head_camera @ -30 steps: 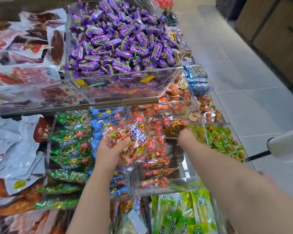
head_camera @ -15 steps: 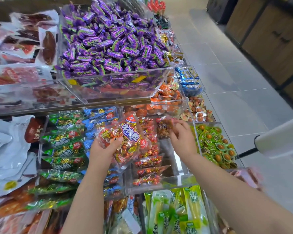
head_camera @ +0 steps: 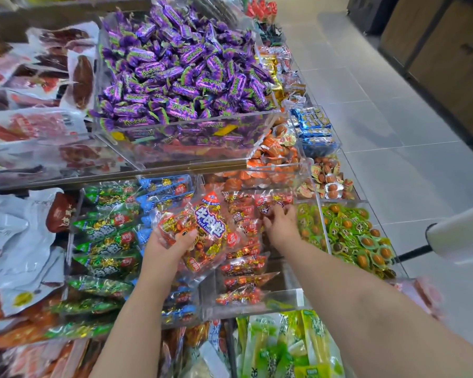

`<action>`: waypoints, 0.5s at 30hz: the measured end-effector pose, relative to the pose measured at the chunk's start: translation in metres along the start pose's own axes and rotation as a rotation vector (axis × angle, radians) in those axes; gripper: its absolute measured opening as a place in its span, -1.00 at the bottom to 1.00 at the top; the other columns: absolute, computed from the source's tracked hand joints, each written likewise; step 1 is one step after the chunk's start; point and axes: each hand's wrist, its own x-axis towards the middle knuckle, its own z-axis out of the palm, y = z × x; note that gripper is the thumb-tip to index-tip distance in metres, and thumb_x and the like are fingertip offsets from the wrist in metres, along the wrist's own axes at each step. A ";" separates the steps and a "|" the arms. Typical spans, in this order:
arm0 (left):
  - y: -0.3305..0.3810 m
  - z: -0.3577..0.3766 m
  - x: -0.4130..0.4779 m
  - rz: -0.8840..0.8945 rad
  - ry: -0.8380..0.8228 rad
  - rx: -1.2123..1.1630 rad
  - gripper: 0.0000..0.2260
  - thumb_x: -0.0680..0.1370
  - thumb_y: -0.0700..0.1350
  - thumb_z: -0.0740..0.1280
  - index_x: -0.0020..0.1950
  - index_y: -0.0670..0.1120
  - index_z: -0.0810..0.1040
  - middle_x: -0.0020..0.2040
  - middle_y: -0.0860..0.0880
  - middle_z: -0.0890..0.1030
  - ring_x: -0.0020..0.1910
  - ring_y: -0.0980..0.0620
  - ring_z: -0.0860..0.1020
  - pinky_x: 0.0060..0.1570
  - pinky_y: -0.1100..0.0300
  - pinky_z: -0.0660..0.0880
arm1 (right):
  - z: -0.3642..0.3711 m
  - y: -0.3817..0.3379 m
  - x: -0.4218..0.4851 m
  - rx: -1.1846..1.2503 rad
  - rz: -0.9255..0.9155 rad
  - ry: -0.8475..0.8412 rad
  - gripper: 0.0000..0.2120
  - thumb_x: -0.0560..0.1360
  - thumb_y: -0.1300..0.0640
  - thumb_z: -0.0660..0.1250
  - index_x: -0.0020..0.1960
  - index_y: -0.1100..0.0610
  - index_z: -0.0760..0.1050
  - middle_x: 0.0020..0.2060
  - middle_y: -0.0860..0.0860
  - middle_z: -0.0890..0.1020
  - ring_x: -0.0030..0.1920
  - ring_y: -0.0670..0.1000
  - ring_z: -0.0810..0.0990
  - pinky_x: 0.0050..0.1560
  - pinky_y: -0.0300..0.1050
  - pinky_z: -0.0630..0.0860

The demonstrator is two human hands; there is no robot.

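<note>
My left hand [head_camera: 166,242] grips a red snack bag [head_camera: 202,236] with a blue-and-white label, held tilted over a clear acrylic bin [head_camera: 284,301] of similar red bags. My right hand [head_camera: 280,223] reaches into the far end of that bin, fingers curled round a second red bag [head_camera: 271,201] standing at the back. More red bags [head_camera: 243,268] lie stacked flat in the bin between my arms.
Green and blue snack bags [head_camera: 107,238] fill the bins to the left. Purple candies [head_camera: 180,75] heap in a raised clear tray. Green-wrapped eggs [head_camera: 350,236] lie to the right. A white roll [head_camera: 459,236] on a dark rod juts in from the right edge. Tiled floor [head_camera: 393,132] runs alongside.
My right hand has drawn back slightly from deep in the bin and now grasps a red bag at its far end. The left hand keeps hold of its bag.
</note>
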 end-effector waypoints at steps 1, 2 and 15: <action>-0.001 0.000 0.000 0.005 0.000 0.001 -0.38 0.12 0.20 0.54 0.15 0.15 0.51 0.04 0.04 0.68 0.01 0.00 0.66 -0.01 -0.06 0.58 | 0.000 0.005 0.000 0.005 -0.020 0.052 -0.81 0.55 0.07 0.25 0.13 0.09 0.39 0.21 0.09 0.25 0.12 0.14 0.48 0.18 0.01 0.44; -0.002 0.000 0.001 0.010 0.003 0.003 -0.44 0.15 0.18 0.55 0.10 0.16 0.52 -0.01 0.06 0.69 -0.03 0.04 0.67 -0.06 -0.01 0.59 | -0.001 0.009 -0.001 -0.009 -0.040 0.115 -0.81 0.53 0.09 0.28 0.11 0.09 0.39 0.18 0.08 0.30 0.08 0.11 0.49 0.12 0.01 0.48; -0.008 -0.002 0.004 0.044 0.005 0.021 -0.49 0.15 0.19 0.54 0.04 0.11 0.57 -0.06 0.01 0.70 -0.05 -0.01 0.68 -0.12 -0.04 0.58 | 0.009 -0.015 0.016 0.190 0.044 0.210 -0.80 0.53 0.23 0.29 0.13 0.20 0.38 0.19 0.14 0.35 0.04 0.14 0.48 0.09 -0.05 0.42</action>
